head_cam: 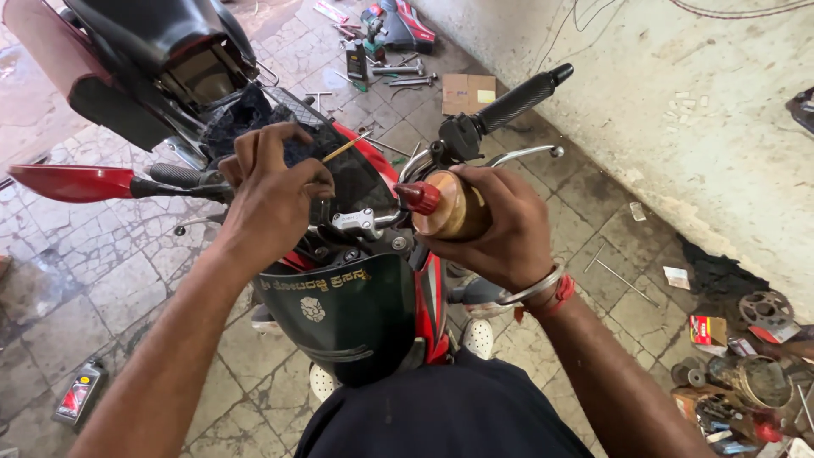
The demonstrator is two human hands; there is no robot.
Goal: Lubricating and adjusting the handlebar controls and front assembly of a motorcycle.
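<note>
- The right hand (509, 225) is gripping a brass-coloured oil can (454, 206) with a red nozzle (419, 197), its contents hidden; the nozzle is pointing toward 9 o'clock at the silver handlebar clamp (354, 222).
- The left hand (271, 197) is pinching a thin yellowish stick (343, 150), fingers closed narrowly, the stick angling toward 2 o'clock.
- Both hands are working over the motorcycle's (348, 297) dark visor (348, 318), at centre.
- The right handlebar grip (519, 100) is jutting toward 1 o'clock.
- A small oil bottle (78, 392) is standing on the tiled floor (76, 280) at 8 o'clock.
- Tools (398, 76) are lying scattered at 12 o'clock.
- A round tin (759, 380) of uncertain contents is sitting among clutter at 4 o'clock.
</note>
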